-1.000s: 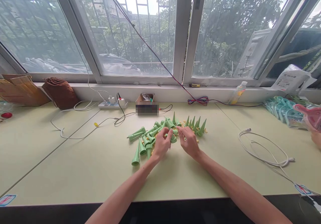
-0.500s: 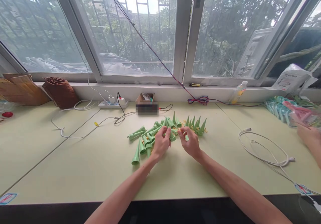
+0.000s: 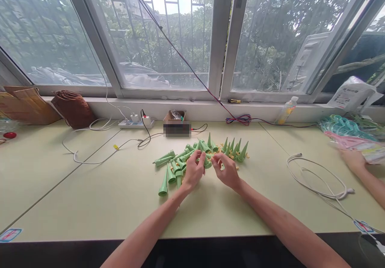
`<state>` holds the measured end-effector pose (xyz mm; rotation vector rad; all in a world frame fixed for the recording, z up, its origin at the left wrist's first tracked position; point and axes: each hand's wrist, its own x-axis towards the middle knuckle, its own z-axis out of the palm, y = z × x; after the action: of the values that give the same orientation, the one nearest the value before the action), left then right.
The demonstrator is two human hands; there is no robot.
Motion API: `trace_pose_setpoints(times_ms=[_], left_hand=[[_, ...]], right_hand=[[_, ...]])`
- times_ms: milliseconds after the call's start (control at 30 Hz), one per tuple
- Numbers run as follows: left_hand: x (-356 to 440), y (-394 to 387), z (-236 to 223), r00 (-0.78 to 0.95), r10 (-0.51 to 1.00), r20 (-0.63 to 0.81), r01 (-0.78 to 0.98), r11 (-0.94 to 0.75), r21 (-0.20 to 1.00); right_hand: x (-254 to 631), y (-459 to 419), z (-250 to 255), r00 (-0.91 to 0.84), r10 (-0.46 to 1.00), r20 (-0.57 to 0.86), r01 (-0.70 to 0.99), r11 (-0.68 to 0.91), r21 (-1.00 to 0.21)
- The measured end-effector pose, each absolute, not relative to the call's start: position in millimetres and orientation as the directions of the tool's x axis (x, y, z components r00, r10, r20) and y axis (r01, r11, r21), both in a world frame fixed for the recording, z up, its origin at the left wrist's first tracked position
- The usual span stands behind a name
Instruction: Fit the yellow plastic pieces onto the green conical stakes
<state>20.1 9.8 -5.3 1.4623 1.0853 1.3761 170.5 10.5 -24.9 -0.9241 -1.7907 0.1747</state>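
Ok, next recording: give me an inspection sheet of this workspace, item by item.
Surface: pale green tabletop, seams visible; no spill seen.
Job's things: green cones, piled loosely, several upright at right; small yellow pieces among them.
Clutter: brown bag, cardboard box, bottle along the back.
Hands: left hand holds a cone; right hand is beside it, fingertips together, contents too small to tell.
Cables: white cable loosely coiled at right; dark bundle and power strip at back.
Surroundings: windows behind; another person's hand at a pink item.
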Motion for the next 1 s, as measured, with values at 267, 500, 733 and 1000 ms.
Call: trace_pose_setpoints(times_ms=[267, 500, 733, 1000], left_hand=[[20.1, 9.5, -4.5, 0.016, 0.956, 0.292, 0.087, -0.292, 0.953], [20.7, 8.3, -5.2, 0.017, 0.953, 0.303, 0.116, -0.303, 0.946], [20.9, 8.2, -5.7, 0.015, 0.949, 0.316, 0.125, -0.315, 0.941], [21.2, 7.6, -5.6, 0.006, 0.949, 0.314, 0.099, -0.313, 0.944]], right_hand=[[171.3, 11.3, -25.8, -0.135, 0.670, 0.730, 0.510, 0.679, -0.529], [172.1, 13.0, -28.6, -0.132, 0.667, 0.734, 0.513, 0.679, -0.525], [172.2, 14.0, -29.9, -0.133, 0.671, 0.729, 0.506, 0.678, -0.532], [172.3, 14.7, -30.9, -0.144, 0.680, 0.719, 0.489, 0.680, -0.546]])
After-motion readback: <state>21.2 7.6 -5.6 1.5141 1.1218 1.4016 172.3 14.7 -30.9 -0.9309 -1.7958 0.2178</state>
